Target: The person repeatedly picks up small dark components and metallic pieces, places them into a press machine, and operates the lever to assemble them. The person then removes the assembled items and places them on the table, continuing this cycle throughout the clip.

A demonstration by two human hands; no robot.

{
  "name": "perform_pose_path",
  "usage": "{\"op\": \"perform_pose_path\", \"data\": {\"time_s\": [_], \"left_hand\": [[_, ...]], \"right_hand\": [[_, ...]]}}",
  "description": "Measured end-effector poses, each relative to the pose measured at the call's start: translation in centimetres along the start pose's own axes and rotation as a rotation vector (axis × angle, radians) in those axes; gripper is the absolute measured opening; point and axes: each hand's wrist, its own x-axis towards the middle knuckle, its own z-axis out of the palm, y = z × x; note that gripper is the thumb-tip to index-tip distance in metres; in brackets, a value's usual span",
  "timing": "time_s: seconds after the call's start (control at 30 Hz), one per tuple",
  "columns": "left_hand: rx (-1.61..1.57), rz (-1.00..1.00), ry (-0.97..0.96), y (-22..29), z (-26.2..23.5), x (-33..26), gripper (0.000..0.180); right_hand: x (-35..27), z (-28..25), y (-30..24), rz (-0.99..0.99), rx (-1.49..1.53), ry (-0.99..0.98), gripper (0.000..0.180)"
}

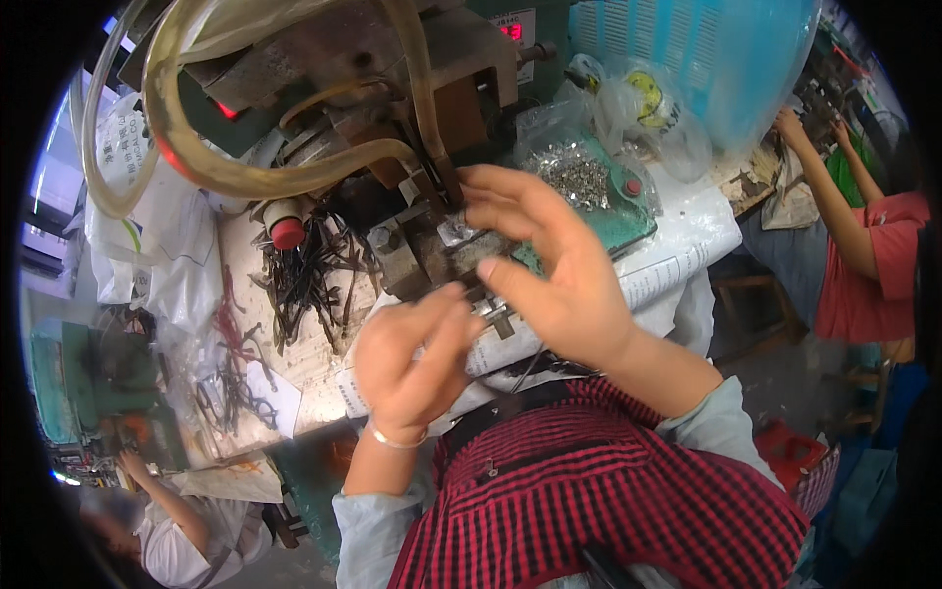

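Observation:
A small bench press with a dark metal die block stands in front of me. My right hand reaches over the block from the right. Its thumb and fingers are apart, the fingertips beside the upright metal arm, and nothing shows in its grasp. At the near side of the block is my left hand, slightly blurred, its fingers curled together at the block's front edge. Whatever those fingers may hold is too small or hidden. Under my right fingers lies a shiny bit of metal on the block.
Thick yellowed hoses loop over the press. Dark strips lie left of it, near a red button. On the right, small metal parts heap on a green plate, before a blue crate. Co-workers sit far right and lower left.

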Motion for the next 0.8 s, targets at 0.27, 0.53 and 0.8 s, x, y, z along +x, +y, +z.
{"op": "perform_pose_path", "data": {"time_s": [0.27, 0.53, 0.8], "left_hand": [[0.117, 0.233, -0.006, -1.0, 2.3, 1.1, 0.024], [0.127, 0.174, -0.032, -1.3, 3.3, 0.4, 0.030], [0.089, 0.107, -0.010, -1.3, 3.7, -0.1, 0.030]], "right_hand": [[-2.5, -12.9, 10.2, -0.059, -1.005, 0.212, 0.037], [1.8, -15.4, 9.3, -0.044, -0.640, 0.433, 0.034], [-2.5, -13.1, 8.0, 0.053, -1.140, 0.157, 0.019]]}}
